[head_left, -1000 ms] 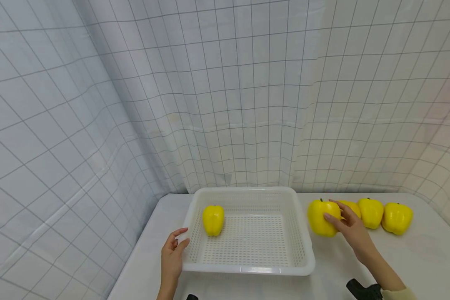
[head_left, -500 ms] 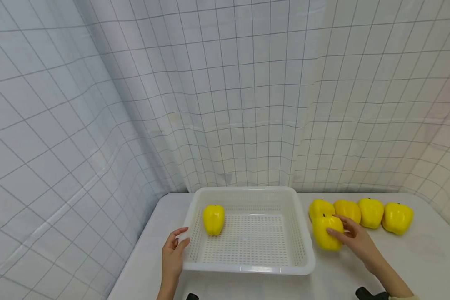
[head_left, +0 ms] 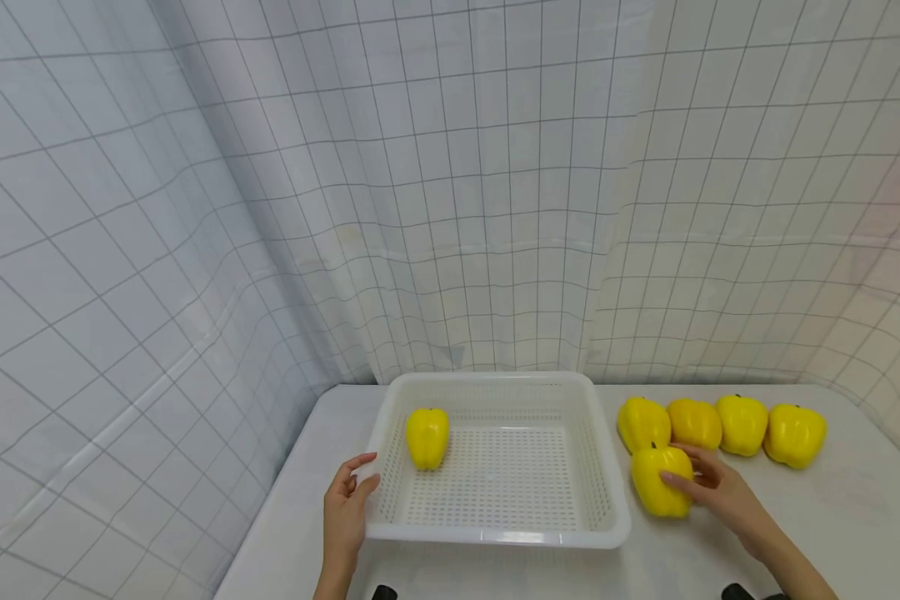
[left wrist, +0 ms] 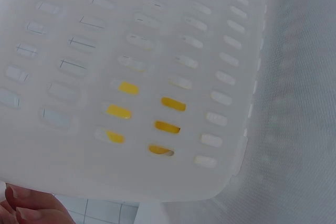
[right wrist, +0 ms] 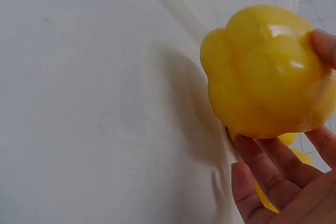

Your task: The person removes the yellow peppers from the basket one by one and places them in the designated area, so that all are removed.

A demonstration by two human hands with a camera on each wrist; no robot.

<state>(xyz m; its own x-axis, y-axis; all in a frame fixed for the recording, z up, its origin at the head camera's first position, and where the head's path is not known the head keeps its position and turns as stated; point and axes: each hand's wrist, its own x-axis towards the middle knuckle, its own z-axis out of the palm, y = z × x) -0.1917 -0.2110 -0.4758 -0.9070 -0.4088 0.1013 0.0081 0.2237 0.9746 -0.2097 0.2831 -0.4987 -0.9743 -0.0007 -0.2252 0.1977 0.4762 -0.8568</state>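
My right hand [head_left: 727,496] grips a yellow bell pepper [head_left: 662,481] with thumb and fingers, just right of the white basket [head_left: 495,537]. In the right wrist view, the held pepper's lobed bottom [right wrist: 262,72] faces the camera, and a shadow falls on the tabletop beneath it. On the basket's left side, my left hand [head_left: 345,508] holds the rim, index finger and thumb at the edge. Another yellow bell pepper [head_left: 427,439] stands inside, near that left wall. In the left wrist view, yellow shows through the slots of the basket wall [left wrist: 157,182], with fingertips at its lower left.
Several yellow bell peppers [head_left: 742,425] form a row along the back right of the white table [head_left: 832,517]. Grid-patterned white curtains [head_left: 487,208] hang behind and at the sides. Black wrist gear [head_left: 384,592] shows at the bottom edge.
My right hand has drawn the held bell pepper toward me and slightly right, uncovering the leftmost pepper of the back row. The left hand and basket stay in place.
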